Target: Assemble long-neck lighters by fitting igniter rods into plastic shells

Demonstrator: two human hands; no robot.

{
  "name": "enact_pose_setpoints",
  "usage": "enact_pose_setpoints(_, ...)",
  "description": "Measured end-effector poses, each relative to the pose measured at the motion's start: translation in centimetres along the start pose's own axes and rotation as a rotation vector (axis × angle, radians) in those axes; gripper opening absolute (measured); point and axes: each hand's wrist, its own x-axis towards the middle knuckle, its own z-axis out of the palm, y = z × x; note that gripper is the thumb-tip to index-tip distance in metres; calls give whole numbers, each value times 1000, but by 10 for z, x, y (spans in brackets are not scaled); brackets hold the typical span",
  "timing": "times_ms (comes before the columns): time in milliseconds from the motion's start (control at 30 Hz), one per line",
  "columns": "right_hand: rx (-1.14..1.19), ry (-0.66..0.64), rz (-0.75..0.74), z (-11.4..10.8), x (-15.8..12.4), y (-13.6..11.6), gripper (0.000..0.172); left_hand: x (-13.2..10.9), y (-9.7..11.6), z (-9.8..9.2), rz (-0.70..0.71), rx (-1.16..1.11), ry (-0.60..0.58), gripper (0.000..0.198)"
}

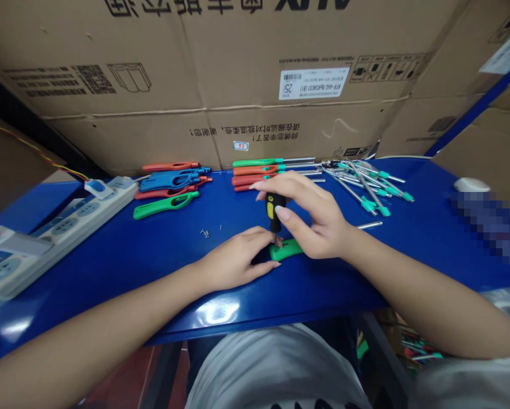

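Observation:
My right hand [310, 218] is closed round a short black and yellow screwdriver [274, 209], held upright with its tip down on a green plastic handle [285, 249] lying on the blue table [152, 250]. My left hand [237, 258] rests on the table with its fingertips pinched against the left end of that green handle. A metal shaft [369, 225] sticks out to the right behind my right wrist.
At the back lie rows of red, blue and green handles [171, 182], finished screwdrivers [276, 170] and a pile of metal shafts with teal ends [368, 184]. A white power strip [58, 227] sits at the left. Small screws [206, 232] lie loose. Cardboard boxes [237, 74] wall the back.

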Motion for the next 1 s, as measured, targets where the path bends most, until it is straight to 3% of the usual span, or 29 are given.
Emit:
enact_pose_setpoints(100,-76,150,50,4,-2,1,25,0,0,0,2,-1,-7,28)
enact_pose_setpoints(167,-172,207,-16,3,-2,4,28,0,-1,0,11,3,-1,31)
enact_pose_setpoints(267,-132,97,-75,-2,0,4,28,0,-1,0,17,5,5,28)
enact_pose_setpoints(400,144,-130,101,-4,4,-1,36,1,0,0,9,7,-6,27)
enact_pose_setpoints(567,-126,59,-50,-4,0,6,27,0,0,0,15,19,-3,29)
enact_pose_setpoints(633,-166,17,-70,-5,1,8,30,1,1,0,20,11,1,26)
enact_pose_setpoints(733,28,-135,65,-6,3,5,35,1,1,0,20,-8,8,25)
enact_pose_setpoints(800,138,-165,147,-6,4,3,37,1,1,0,16,-8,8,26)
enact_pose_setpoints(900,-12,-62,116,-6,1,7,31,1,0,0,15,11,-1,26)
enact_pose_setpoints(1000,-207,29,-41,-8,-1,11,33,1,0,0,25,30,2,26)
